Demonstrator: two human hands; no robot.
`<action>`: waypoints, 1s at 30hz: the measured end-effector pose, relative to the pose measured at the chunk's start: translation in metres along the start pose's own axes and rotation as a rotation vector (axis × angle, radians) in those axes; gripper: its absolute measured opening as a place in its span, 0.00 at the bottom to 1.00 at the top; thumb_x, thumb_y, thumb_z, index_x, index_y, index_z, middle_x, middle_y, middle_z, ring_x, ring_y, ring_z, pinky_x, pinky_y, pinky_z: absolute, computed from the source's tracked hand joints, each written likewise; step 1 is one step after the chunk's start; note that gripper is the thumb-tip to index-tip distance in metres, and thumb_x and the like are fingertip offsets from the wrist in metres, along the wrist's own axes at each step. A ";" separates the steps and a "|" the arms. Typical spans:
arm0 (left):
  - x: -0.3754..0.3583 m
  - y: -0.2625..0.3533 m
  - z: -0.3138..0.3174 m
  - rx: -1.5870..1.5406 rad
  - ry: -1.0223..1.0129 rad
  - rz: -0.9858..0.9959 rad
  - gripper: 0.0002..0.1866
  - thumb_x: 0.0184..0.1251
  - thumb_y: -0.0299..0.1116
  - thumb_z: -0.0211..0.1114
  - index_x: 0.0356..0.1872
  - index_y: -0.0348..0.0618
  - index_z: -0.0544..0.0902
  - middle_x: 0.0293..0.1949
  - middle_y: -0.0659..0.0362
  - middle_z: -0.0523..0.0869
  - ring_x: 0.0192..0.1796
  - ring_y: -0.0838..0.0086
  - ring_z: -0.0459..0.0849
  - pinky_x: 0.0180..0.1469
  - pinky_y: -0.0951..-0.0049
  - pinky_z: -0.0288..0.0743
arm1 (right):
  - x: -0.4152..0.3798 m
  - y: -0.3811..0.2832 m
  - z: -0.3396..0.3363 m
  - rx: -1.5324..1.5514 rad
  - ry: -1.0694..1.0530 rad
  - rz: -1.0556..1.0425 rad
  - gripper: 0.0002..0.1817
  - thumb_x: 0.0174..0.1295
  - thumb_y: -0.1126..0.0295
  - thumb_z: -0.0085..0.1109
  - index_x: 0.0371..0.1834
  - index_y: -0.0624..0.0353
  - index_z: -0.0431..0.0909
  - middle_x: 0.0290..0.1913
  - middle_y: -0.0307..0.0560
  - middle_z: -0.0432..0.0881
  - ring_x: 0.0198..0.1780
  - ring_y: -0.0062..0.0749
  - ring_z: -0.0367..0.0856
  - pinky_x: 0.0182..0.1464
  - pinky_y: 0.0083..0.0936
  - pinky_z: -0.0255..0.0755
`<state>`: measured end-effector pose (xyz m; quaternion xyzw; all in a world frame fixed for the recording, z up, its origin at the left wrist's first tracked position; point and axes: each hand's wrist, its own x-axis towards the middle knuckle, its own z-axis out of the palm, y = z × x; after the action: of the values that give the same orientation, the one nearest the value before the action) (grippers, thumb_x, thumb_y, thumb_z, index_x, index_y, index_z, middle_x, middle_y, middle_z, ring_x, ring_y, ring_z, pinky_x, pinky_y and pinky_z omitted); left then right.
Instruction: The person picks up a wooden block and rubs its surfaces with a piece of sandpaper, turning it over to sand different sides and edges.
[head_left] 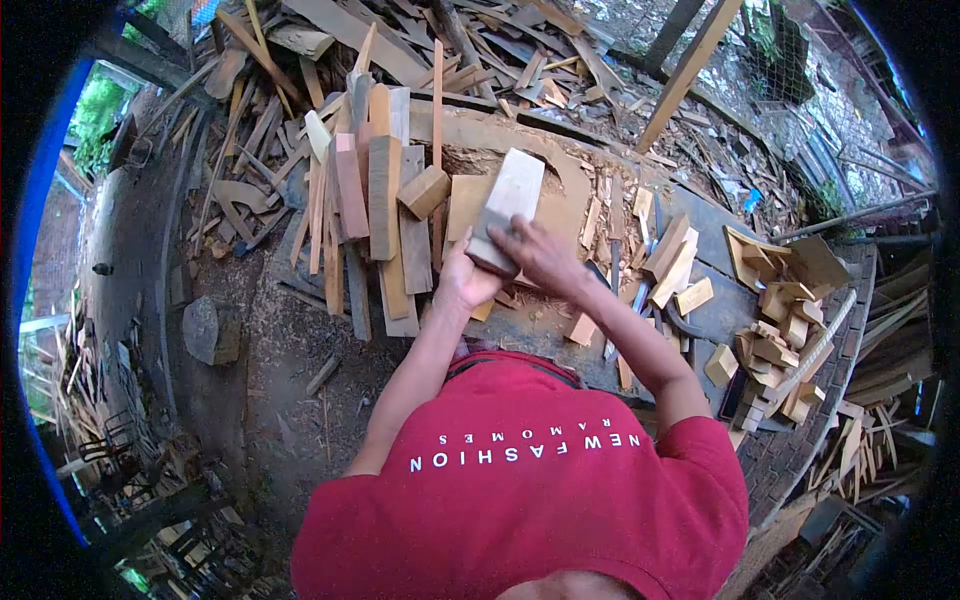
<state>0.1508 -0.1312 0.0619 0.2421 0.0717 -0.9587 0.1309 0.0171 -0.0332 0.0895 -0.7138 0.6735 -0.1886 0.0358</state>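
Note:
A thick wooden block (517, 180), pale at its far end and greyer toward me, is tilted above the workbench. My left hand (467, 277) wraps around the near left side of the block, its thumb along the edge. Across the block's grey upper face lie the bent fingers of my right hand (540, 258), pressing on it from the right. Part of both hands' grip is hidden behind the block. Beneath it is a flat tan board (465, 200) on the bench, with wood chips around.
Long wooden strips (384, 200) are stacked on the bench to the left. Tools and shavings lie right of the block, near several offcuts (672, 262). Small cut blocks (780, 345) are heaped at the far right. Scrap wood (480, 50) is piled behind; a stone (212, 330) sits left.

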 end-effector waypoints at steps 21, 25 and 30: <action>-0.003 -0.006 0.008 0.028 0.047 -0.020 0.25 0.74 0.50 0.36 0.60 0.50 0.71 0.57 0.53 0.75 0.60 0.59 0.72 0.61 0.50 0.64 | 0.031 0.026 -0.005 -0.020 -0.022 0.180 0.24 0.54 0.73 0.53 0.58 0.47 0.72 0.42 0.54 0.71 0.38 0.48 0.79 0.36 0.37 0.75; -0.001 -0.003 0.006 0.064 0.087 0.001 0.24 0.74 0.49 0.38 0.60 0.47 0.70 0.57 0.52 0.75 0.59 0.60 0.73 0.62 0.50 0.65 | 0.022 0.001 -0.009 0.076 -0.048 0.144 0.24 0.55 0.72 0.53 0.58 0.47 0.73 0.42 0.53 0.72 0.37 0.46 0.80 0.35 0.35 0.75; 0.000 -0.004 0.003 0.095 0.078 0.016 0.27 0.73 0.52 0.37 0.62 0.44 0.67 0.58 0.50 0.74 0.58 0.59 0.74 0.62 0.51 0.66 | -0.013 -0.035 -0.018 0.094 -0.064 0.077 0.26 0.53 0.71 0.57 0.58 0.44 0.72 0.44 0.51 0.72 0.37 0.44 0.81 0.34 0.34 0.76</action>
<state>0.1480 -0.1276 0.0644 0.2858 0.0294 -0.9498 0.1241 0.0442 -0.0142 0.1137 -0.6905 0.6895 -0.1956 0.0979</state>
